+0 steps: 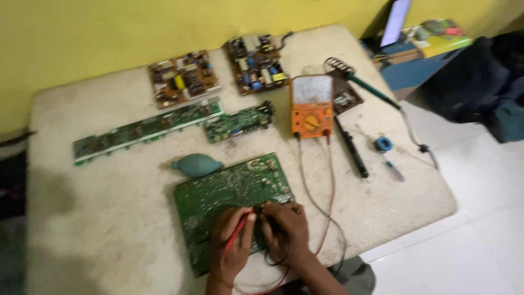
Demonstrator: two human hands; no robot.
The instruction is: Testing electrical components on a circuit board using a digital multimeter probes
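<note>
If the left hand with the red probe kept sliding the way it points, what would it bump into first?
Probably the right hand: the left hand aims its red probe up and rightward across the green circuit board, where the right hand's fingers sit close, though depth is unclear.

green circuit board, red probe — orange multimeter, teal blower bulb

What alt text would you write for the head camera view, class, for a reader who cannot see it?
A person's left hand holds a red probe and the right hand a black probe on a green circuit board lying on a pale table. Wires run to an orange meter; other boards, a blue-green rubber bulb and a soldering iron lie around.
</note>
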